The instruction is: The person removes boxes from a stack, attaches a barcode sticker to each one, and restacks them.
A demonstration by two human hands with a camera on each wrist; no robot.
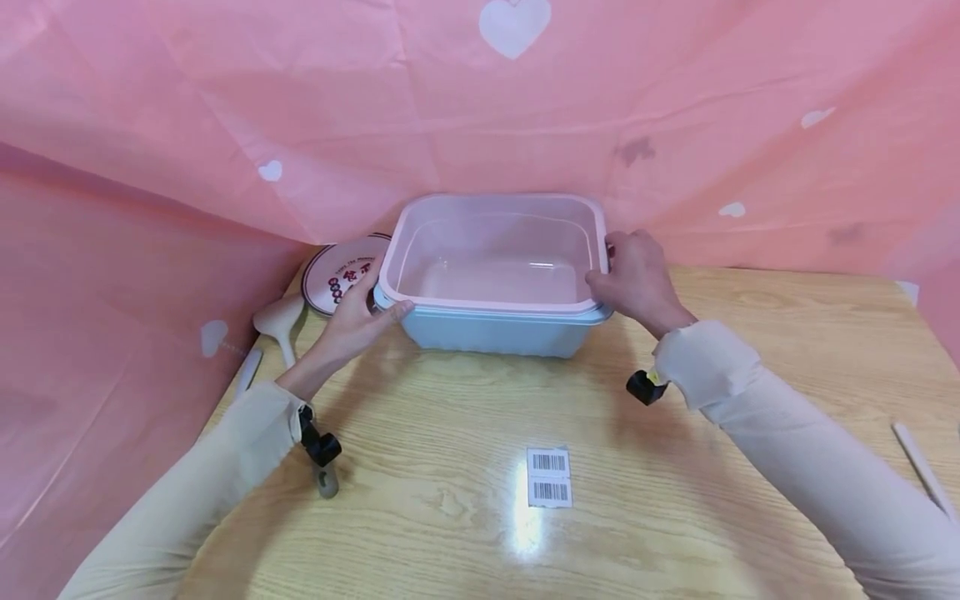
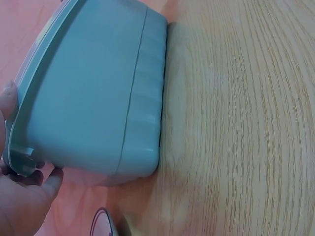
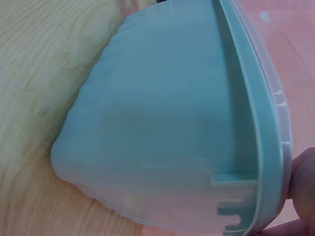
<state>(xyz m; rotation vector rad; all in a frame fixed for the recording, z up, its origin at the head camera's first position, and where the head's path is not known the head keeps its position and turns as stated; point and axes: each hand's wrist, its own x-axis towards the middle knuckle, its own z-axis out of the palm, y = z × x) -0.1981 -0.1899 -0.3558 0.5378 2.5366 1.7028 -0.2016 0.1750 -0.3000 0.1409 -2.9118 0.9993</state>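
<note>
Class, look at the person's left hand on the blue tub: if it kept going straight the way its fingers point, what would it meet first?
The left hand already grips the tub at its left rim, so the tub is in its way at once. The round plate lies beside that line; depth is hard to judge.

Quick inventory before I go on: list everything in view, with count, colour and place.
basin: 1, blue with a pale pink inner tub, back centre of table
plate: 1, white with red print, behind basin's left end
spoon: 1, white, left of basin
barcode label: 1, white, table front centre
stick: 1, white, right table edge
table: 1, light wood
left hand: holds basin's left rim
right hand: holds basin's right rim
</note>
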